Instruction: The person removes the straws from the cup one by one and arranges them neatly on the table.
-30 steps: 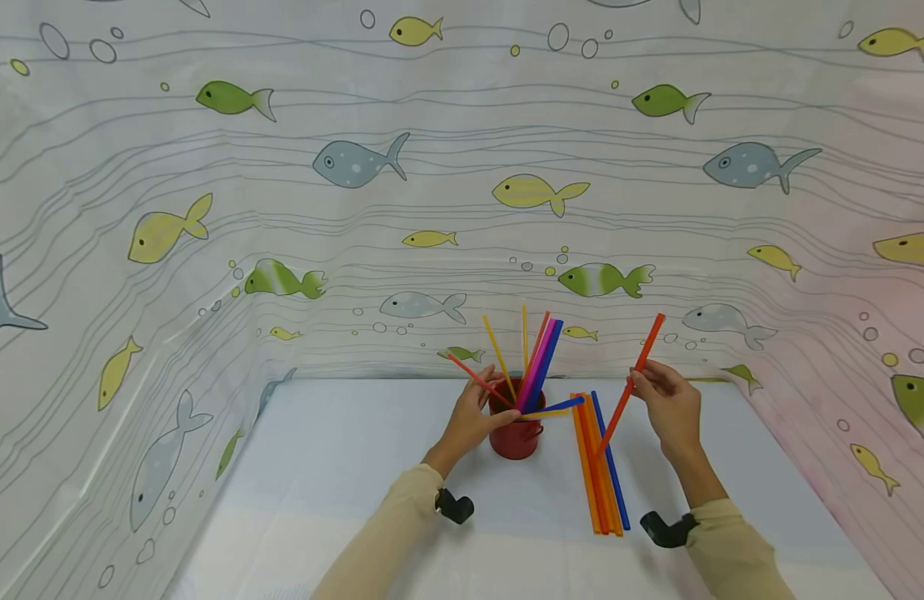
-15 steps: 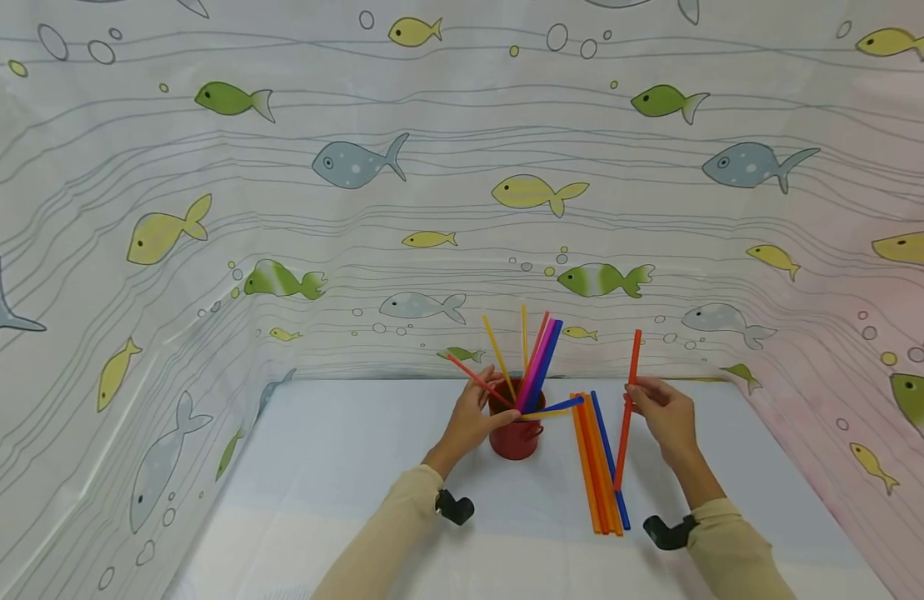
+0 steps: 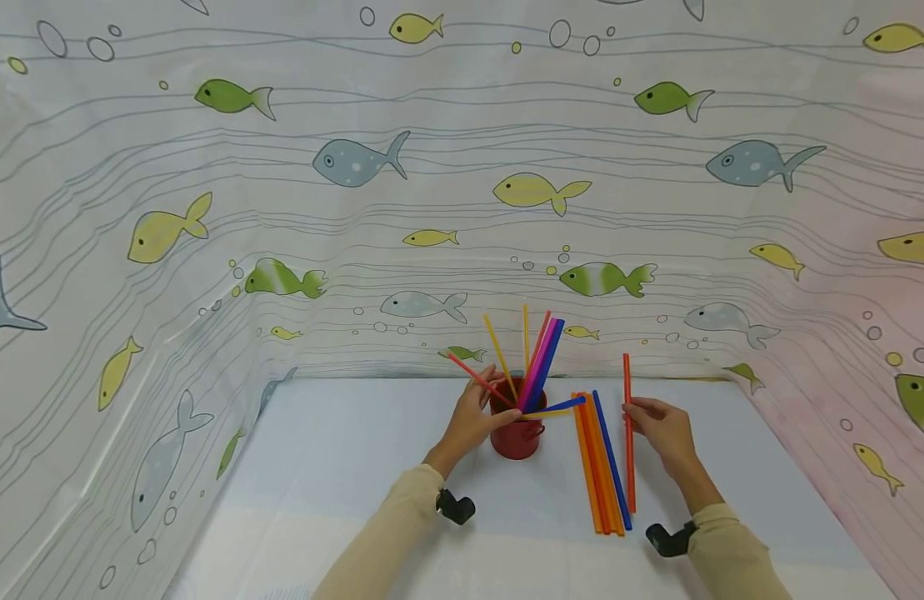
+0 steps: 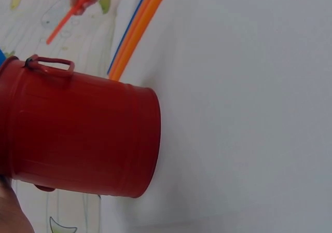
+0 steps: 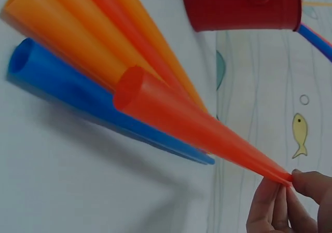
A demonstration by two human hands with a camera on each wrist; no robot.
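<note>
My right hand [image 3: 664, 429] pinches a red drinking straw [image 3: 629, 450] between thumb and fingertips, near its upper part. Seen from the right wrist, the hollow lower end of this straw [image 5: 171, 108] hangs above a blue straw [image 5: 78, 87]. That blue straw lies at the right side of a row of orange and red straws [image 3: 598, 471] on the table. My left hand [image 3: 469, 421] grips a small red bucket [image 3: 516, 443] at its left side, thumb at the rim. Several yellow, red, pink and blue straws [image 3: 540, 362] stand or lean in the bucket.
The white table [image 3: 342, 467] runs back to a wall covering [image 3: 462, 200] printed with fish. One blue straw [image 3: 555, 407] and a yellow one stick out sideways over the bucket's right rim, close to the row's far end. A wire handle [image 4: 52, 67] hangs on the bucket.
My right hand has lowered the red straw and turned it from a slant across the row to nearly parallel, just right of the blue straw. The left hand and bucket have stayed put.
</note>
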